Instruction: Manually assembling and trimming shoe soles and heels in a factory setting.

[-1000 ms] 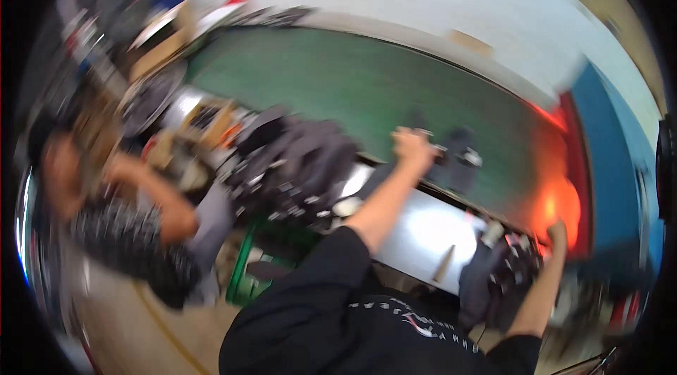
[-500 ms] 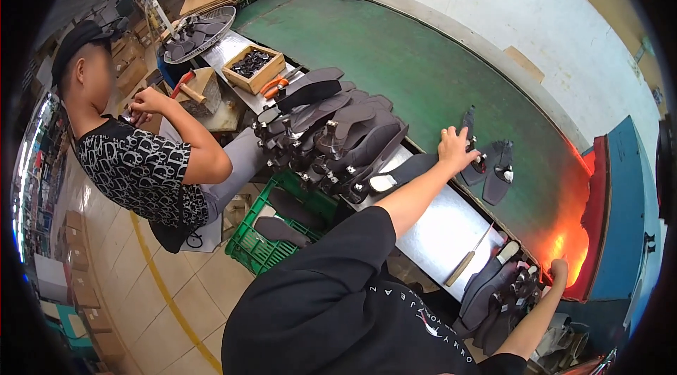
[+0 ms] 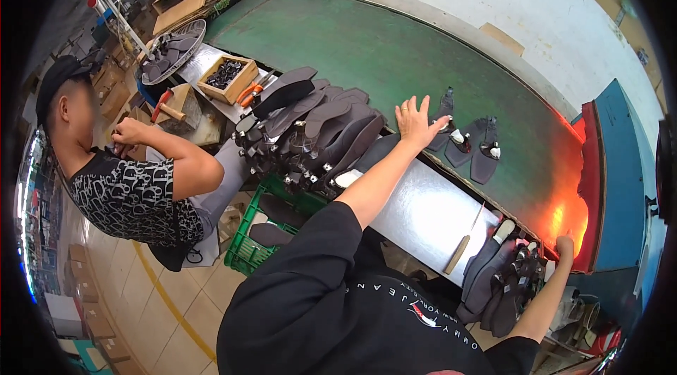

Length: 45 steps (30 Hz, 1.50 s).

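Observation:
My left hand (image 3: pixel 419 124), fingers spread, hovers at the near edge of the green conveyor belt (image 3: pixel 338 43) and holds nothing. Just right of it, several dark grey shoe soles (image 3: pixel 484 165) with pale and shiny heel ends lie on the belt. My right hand (image 3: pixel 565 246) is closed by the orange-glowing opening at the belt's right end; whatever its fingers hold is hidden. Below that hand, more dark soles (image 3: pixel 481 276) stand bunched together. A large pile of soles (image 3: pixel 321 124) with shiny heel fittings lies left of my left arm.
A wooden-handled thin tool (image 3: pixel 458 253) lies on the metal ledge (image 3: pixel 423 195). Red flaps (image 3: pixel 591 181) hang beside a blue panel (image 3: pixel 618 170). A co-worker (image 3: pixel 127 191) sits left, near a hammer (image 3: pixel 169 111), orange-handled pliers (image 3: pixel 248 95), a wooden box (image 3: pixel 224 93) and a green crate (image 3: pixel 243 251).
My left hand has come away from the soles on the belt, slightly leftward, and its fingers have spread. My right hand stays by the glowing opening. The whole view has shifted a little.

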Each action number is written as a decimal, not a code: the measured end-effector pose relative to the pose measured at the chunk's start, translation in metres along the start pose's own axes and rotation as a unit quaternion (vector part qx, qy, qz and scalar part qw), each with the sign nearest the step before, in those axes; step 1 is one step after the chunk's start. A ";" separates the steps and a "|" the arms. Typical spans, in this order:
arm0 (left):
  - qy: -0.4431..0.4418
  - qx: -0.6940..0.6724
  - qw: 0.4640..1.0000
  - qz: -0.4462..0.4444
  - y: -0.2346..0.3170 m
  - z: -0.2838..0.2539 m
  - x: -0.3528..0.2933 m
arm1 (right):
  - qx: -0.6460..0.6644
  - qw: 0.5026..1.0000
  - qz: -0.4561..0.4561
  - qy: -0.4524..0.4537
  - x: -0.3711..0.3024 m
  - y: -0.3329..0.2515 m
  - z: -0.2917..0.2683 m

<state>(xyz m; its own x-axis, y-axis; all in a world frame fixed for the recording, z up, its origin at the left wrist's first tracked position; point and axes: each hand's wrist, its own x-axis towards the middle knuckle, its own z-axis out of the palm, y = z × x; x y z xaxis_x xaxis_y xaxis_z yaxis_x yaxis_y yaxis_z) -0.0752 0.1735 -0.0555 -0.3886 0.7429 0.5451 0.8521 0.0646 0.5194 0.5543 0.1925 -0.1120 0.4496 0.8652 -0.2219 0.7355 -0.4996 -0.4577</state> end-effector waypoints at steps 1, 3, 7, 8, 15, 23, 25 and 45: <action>-0.002 0.001 1.000 -0.004 -0.004 -0.002 0.002 | 0.004 1.000 0.002 -0.010 0.016 0.009 0.014; -0.035 -0.070 0.997 0.008 0.030 0.012 0.008 | -0.002 0.998 0.035 0.057 0.058 0.128 -0.068; -0.046 -0.086 0.995 0.000 0.020 0.023 0.010 | -0.114 0.978 -0.077 0.155 0.092 0.147 -0.084; -0.053 -0.036 0.998 0.003 0.006 0.016 0.009 | -0.027 0.993 -0.075 0.083 0.080 0.098 -0.003; -0.170 -0.002 0.983 -0.066 0.042 0.000 0.018 | -0.054 0.985 -0.139 0.083 -0.086 -0.059 -0.052; -0.112 -0.109 0.980 -0.126 0.045 0.031 0.036 | 0.014 0.960 -0.258 0.107 -0.254 -0.147 -0.068; -0.058 -0.144 0.982 -0.111 0.041 0.032 0.047 | 0.040 0.948 -0.293 0.117 -0.284 -0.153 -0.071; -0.416 -0.642 0.595 -0.248 0.106 -0.148 -0.111 | 0.866 0.490 -0.055 -0.083 -0.240 -0.163 -0.008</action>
<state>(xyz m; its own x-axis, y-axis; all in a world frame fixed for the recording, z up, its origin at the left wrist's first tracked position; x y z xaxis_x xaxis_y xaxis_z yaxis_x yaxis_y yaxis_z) 0.0062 -0.0010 0.0368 0.2816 0.9518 -0.1219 -0.4722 0.2480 0.8459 0.3304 0.0654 0.0225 0.3016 0.9464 -0.1156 -0.8473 0.2105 -0.4876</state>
